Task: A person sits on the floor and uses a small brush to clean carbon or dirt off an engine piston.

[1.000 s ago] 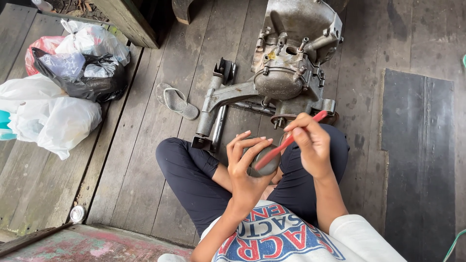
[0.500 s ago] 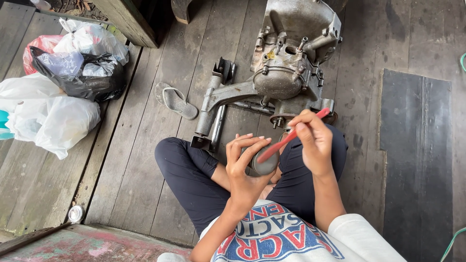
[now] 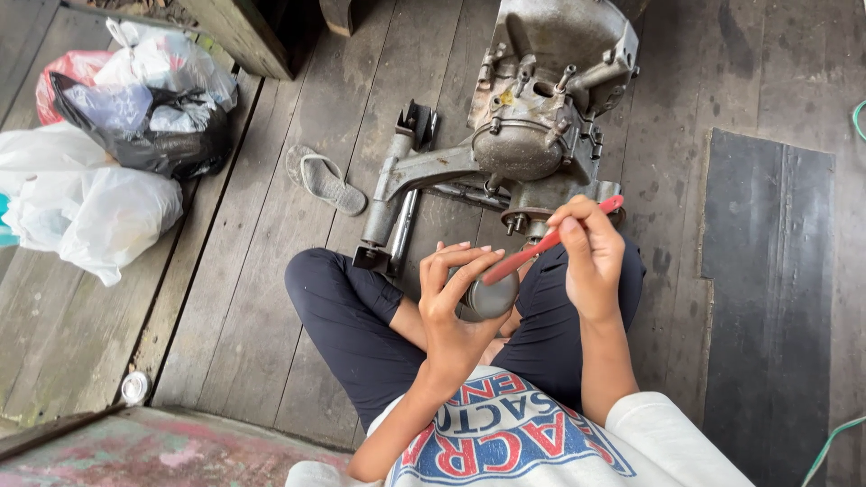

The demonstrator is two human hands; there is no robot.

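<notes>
I sit cross-legged on a wooden plank floor. My left hand (image 3: 451, 302) cups a small round grey metal part (image 3: 492, 296) over my lap, fingers spread around it. My right hand (image 3: 588, 257) grips a red toothbrush-like brush (image 3: 528, 255) whose head end touches the top of the metal part. Just beyond my knees lies a large grey engine block (image 3: 541, 117) with an arm and tube sticking out to the left.
A grey flip-flop (image 3: 323, 180) lies left of the engine. White, black and red plastic bags (image 3: 99, 171) are piled at the far left. A dark mat (image 3: 767, 298) covers the floor on the right. A small round cap (image 3: 133, 387) sits near a painted board at bottom left.
The brush tip has stayed on the metal part with small shifts of my right hand; my left fingers have spread slightly around the part.
</notes>
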